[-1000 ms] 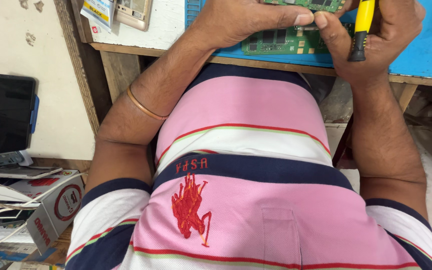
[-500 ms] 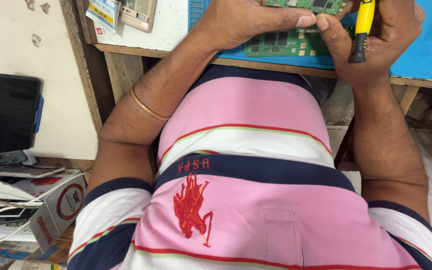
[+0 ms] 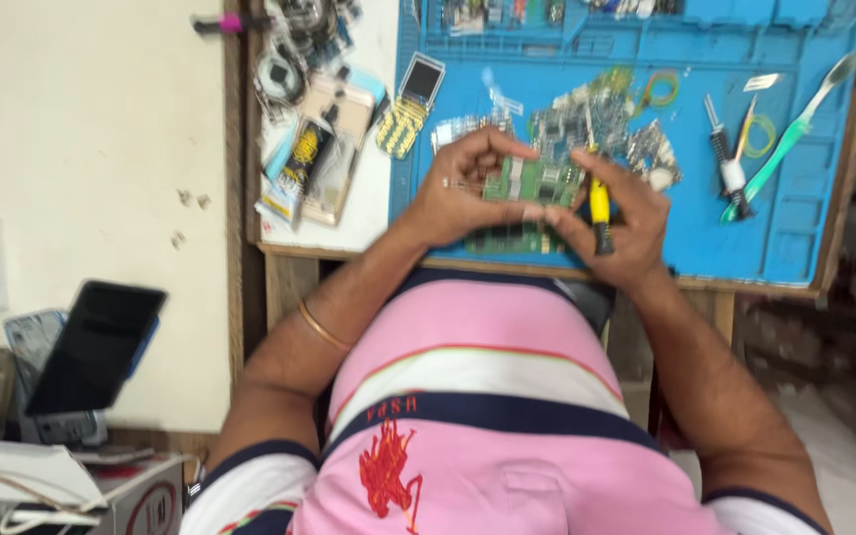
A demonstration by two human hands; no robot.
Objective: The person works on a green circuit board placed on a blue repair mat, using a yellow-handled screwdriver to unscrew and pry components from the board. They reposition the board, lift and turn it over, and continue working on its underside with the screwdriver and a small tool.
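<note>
My left hand (image 3: 463,193) holds a small green circuit board (image 3: 532,181) by its left side, above the blue work mat (image 3: 795,198). My right hand (image 3: 616,218) grips a yellow-handled screwdriver (image 3: 598,208) and also pinches the board's lower right edge. A second green board (image 3: 507,240) lies on the mat just under my hands, near the table's front edge. Both forearms reach forward over my pink striped shirt.
Loose phone parts and metal shields (image 3: 596,119) are scattered on the mat. A toothbrush (image 3: 795,129) and small tools (image 3: 730,163) lie at the right. Phones and parts (image 3: 324,149) sit on the white surface to the left. A dark tablet (image 3: 96,347) leans by the wall.
The view has tilted up, so the whole worktop shows. My hands have stayed on the board and the screwdriver.
</note>
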